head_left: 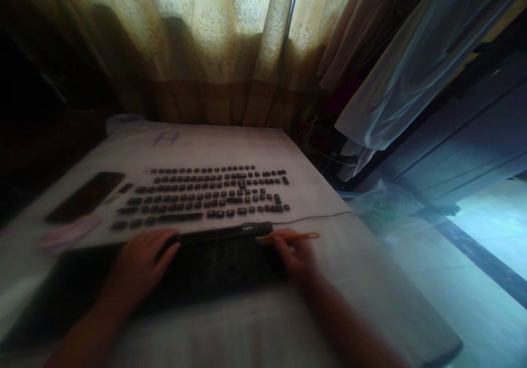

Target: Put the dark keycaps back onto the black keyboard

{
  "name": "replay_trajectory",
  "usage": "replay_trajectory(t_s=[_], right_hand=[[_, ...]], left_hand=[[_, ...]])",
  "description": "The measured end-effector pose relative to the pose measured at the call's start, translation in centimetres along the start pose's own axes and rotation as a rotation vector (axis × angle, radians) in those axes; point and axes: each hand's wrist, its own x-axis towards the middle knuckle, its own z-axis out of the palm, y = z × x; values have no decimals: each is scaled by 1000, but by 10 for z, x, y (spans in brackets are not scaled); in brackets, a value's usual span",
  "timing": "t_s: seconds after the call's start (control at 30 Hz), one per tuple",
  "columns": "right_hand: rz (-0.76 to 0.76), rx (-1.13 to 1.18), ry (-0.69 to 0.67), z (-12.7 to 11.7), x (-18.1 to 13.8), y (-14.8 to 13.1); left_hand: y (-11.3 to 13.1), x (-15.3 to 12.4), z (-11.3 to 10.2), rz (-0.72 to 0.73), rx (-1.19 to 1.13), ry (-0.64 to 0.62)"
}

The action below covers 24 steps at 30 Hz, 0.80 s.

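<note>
A black keyboard base (206,266), stripped of its keycaps, lies across the near part of the table. My left hand (142,255) grips its far edge left of the middle, the fingers over the rim and the thumb on top. In my right hand (294,252) is a small brush (304,235) with an orange handle. Its loop end points right, and its pale tip touches or hovers just over the base's right part; I cannot tell which. Beyond the base, loose black keycaps (200,196) are laid out in rows like a keyboard's layout.
A dark phone (86,196) and a blurred pink cloth (69,232) lie on the left of the white-covered table (230,145). A thin cable (317,217) runs off to the right. Curtains (214,44) hang behind, and pale clothes (395,82) hang on the right.
</note>
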Motion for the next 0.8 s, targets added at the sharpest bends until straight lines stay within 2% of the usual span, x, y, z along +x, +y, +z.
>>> replay_trajectory(t_s=[0.1,0.23,0.43,0.53,0.63,0.8], right_hand=[[-58,-24,-64,0,1,-7],[-56,-41,-78,-1,2,-10],[43,-9,-113,-2,-2,-9],[103,0,-61,-3,-2,-7],[38,-18,-27,-4,-1,-5],[-62,-66,-92,-3,1,-8]], left_hand=[[1,0,-1,-5,-2,-8],[4,0,-2,-11,-24,4],[4,0,-2,-8,-25,-8],[4,0,-2,-10,-33,-6],[3,-1,-1,-13,-41,-2],[2,-3,1,-9,-32,-6]])
